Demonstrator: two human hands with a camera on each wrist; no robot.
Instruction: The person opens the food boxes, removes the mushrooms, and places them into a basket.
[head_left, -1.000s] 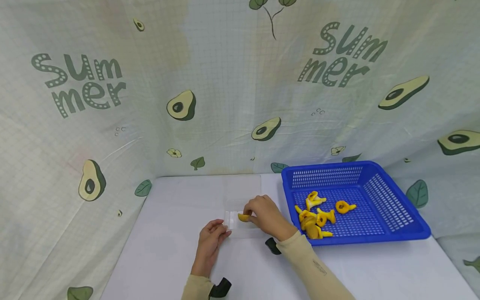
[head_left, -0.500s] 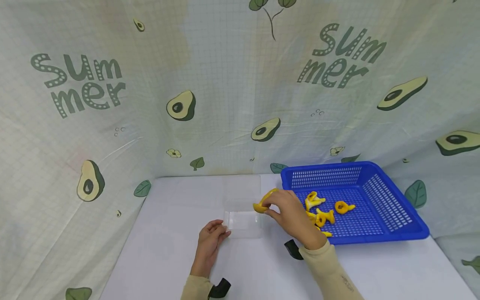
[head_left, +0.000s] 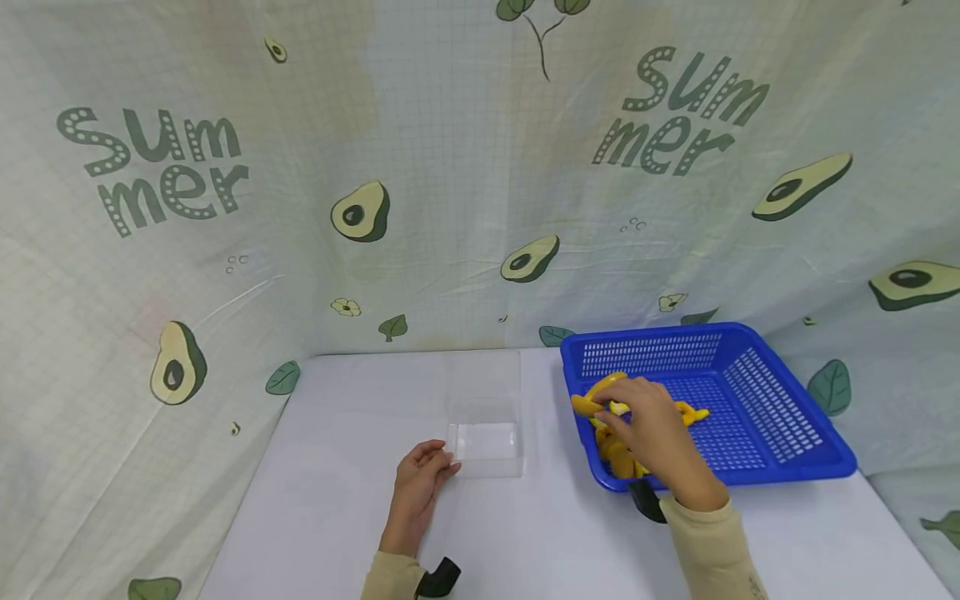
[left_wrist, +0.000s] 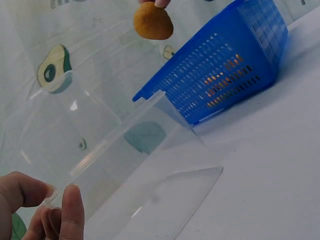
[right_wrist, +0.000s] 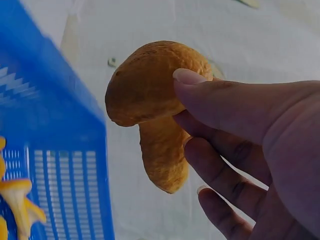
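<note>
My right hand (head_left: 651, 429) pinches a yellow-brown mushroom (head_left: 587, 406) between thumb and fingers, above the left side of the blue basket (head_left: 652, 357). Up close in the right wrist view, the mushroom (right_wrist: 155, 85) has a rounded cap and a thick stem pointing down. My left hand (head_left: 422, 492) holds the left edge of a clear plastic box (head_left: 489, 468) on the table. In the left wrist view, thumb and fingers pinch the rim of that box (left_wrist: 115, 137). The box's clear lid (head_left: 483, 375) is folded back behind it.
Several yellow mushrooms (head_left: 621, 460) lie in the basket's left part, some hidden behind my right hand. The white table (head_left: 315, 500) meets a printed cloth backdrop (head_left: 435, 167) at the rear.
My right hand has carried the mushroom rightward from over the clear box to over the basket. The left hand has stayed at the box's left edge.
</note>
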